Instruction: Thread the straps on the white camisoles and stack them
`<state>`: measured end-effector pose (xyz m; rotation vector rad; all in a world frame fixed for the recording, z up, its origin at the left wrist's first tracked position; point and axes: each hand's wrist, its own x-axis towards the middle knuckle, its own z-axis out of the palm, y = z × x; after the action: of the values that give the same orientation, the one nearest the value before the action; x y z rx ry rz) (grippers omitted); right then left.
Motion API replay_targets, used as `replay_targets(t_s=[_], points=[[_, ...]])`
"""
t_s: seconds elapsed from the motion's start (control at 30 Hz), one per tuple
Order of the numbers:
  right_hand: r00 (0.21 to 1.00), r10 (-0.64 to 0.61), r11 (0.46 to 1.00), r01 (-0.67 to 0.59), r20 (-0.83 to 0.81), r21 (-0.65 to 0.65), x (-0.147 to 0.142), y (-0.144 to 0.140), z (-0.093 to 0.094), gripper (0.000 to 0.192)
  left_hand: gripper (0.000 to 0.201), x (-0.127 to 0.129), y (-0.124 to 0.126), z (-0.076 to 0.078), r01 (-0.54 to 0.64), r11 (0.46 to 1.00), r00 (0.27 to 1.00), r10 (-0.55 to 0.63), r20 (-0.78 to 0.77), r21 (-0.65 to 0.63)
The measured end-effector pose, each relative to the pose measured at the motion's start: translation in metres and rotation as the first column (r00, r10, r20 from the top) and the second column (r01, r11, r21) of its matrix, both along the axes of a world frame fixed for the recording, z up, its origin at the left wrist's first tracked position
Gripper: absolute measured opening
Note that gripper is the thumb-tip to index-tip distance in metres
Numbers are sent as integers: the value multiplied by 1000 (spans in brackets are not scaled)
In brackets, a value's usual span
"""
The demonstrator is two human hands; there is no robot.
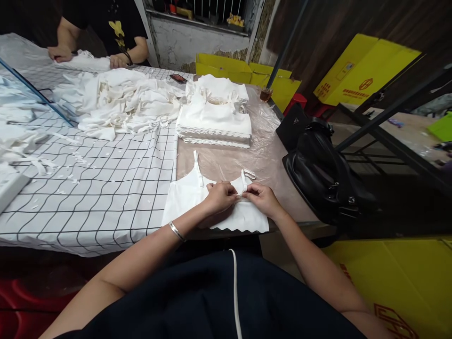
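Single head-worn view: looks forward and down from above wearer's lap, close over near edge of long worktable with black-grid white cloth (88, 188); far end recedes toward barred window (208, 9).

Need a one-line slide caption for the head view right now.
Both hands, left hand and right hand, pinch a strap on a white camisole top beside a folded stack.

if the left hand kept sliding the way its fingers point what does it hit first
The left hand points right, at the right hand. It would meet those fingers almost at once, over the white top; they look nearly touching already.
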<state>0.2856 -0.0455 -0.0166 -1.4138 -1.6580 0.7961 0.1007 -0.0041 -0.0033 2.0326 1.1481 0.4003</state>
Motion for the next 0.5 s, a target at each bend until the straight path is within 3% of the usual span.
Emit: replay_targets(t_s=[0.27, 0.37, 0.43, 0.5], points=[[999, -19, 1000, 19, -47, 0, -11, 1, -1, 21, 14, 6, -1, -3, 29, 999, 998, -26, -58, 45], [980, -73, 995, 57, -186, -87, -15, 2, 0, 24, 12, 4, -8, -2, 20, 984, 994, 0, -112, 178], [923, -129, 977, 56, -362, -206, -17, 2, 3, 25, 21, -1, -20, -5, 32, 922, 991, 20, -129, 385], [817, -202, 940, 7, -541, -340, -17, 6, 11, 25, 35, -8, -34, -13, 151, 807, 985, -74, -156, 571]])
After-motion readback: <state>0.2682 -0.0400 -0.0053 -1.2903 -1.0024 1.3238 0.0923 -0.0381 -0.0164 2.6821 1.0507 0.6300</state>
